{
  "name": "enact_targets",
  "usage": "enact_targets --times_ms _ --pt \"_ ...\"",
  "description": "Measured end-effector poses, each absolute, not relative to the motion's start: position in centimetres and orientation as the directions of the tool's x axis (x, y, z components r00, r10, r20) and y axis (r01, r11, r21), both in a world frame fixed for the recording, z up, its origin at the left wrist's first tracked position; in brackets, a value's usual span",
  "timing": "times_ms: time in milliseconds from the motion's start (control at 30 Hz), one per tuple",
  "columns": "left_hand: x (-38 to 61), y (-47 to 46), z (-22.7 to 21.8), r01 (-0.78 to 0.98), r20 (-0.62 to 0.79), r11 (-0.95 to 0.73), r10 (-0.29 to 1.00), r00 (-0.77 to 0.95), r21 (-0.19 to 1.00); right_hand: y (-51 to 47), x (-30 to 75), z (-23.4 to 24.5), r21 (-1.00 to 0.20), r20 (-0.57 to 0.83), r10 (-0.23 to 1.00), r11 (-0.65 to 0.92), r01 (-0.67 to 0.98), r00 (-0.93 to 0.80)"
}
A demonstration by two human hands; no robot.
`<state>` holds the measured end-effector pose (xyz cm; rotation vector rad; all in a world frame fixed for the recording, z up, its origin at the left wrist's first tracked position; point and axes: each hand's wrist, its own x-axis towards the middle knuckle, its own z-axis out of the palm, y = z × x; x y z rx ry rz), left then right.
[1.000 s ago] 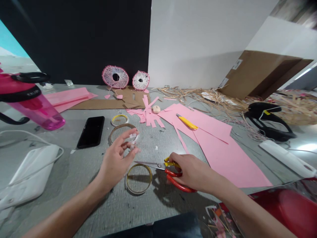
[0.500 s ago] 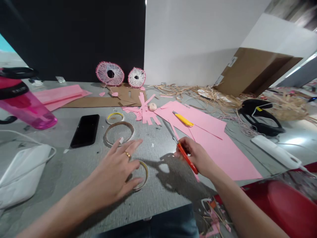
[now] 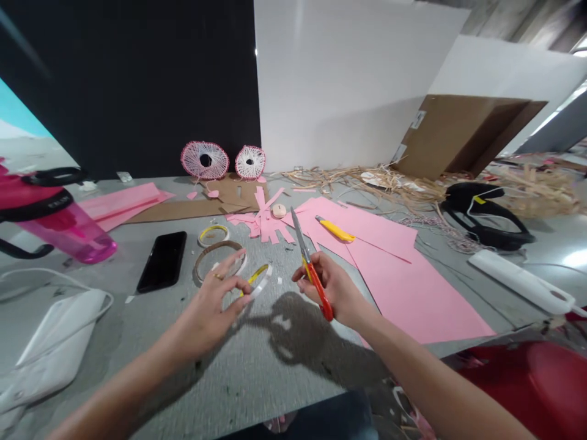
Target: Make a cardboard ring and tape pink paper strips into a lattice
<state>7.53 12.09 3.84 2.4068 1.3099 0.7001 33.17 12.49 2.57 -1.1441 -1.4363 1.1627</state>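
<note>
My left hand [image 3: 211, 304] pinches a thin tape roll [image 3: 257, 278], white outside and yellow inside, and holds it tilted a little above the grey table [image 3: 257, 360]. My right hand [image 3: 334, 288] grips red-handled scissors [image 3: 308, 267] with the blades closed and pointing up and away. The scissors are just to the right of the tape roll. A larger brown ring [image 3: 220, 256] and a small yellow tape roll [image 3: 213, 234] lie beyond my left hand.
Pink paper sheets [image 3: 389, 269] with a yellow cutter [image 3: 334, 229] lie to the right, pink scraps [image 3: 266, 223] in the middle. A black phone [image 3: 162, 260], pink bottle [image 3: 50, 220] and white mask [image 3: 50, 342] sit left. Glue gun [image 3: 486, 214], straw and a cardboard box stand at the right.
My left hand picked the tape roll up off the table. My right hand lifted the scissors from the table and swung the blades upright, moving closer to the left hand.
</note>
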Motion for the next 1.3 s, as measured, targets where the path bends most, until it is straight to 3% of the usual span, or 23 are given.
enact_targets --times_ms 100,367,567,767,967,1100,1300 --pt "8.3 13.5 3.9 0.668 0.325 -0.498 0.867 0.377 0.553 14.2 31.5 3.6 -0.987 0.156 0.984 0.159 0.027 -0.086" --pt "9.0 12.0 2.7 0.709 0.447 -0.556 0.816 0.366 0.435 13.5 30.2 3.2 -0.981 0.194 0.975 0.192 -0.029 -0.11" --pt "9.1 11.9 2.8 0.673 0.483 -0.573 0.803 0.348 0.468 12.2 29.9 2.3 -0.974 0.221 0.956 0.226 0.002 -0.194" --pt "9.2 11.8 2.7 0.623 0.382 -0.518 0.855 0.351 0.587 12.0 30.2 2.5 -0.938 0.276 0.956 0.29 0.191 -0.094" --pt "9.6 11.4 3.7 0.53 0.253 -0.447 0.882 0.398 0.721 12.1 30.2 2.0 -0.887 0.3 0.898 0.386 0.252 -0.32" --pt "9.2 11.1 4.2 0.493 0.31 -0.48 0.868 0.389 0.726 12.7 29.7 1.6 -0.913 0.286 0.925 0.342 0.221 -0.251" --pt "8.5 11.5 3.4 0.572 0.399 -0.535 0.845 0.357 0.621 13.5 30.2 2.1 -0.987 0.15 0.974 0.157 0.028 -0.171"
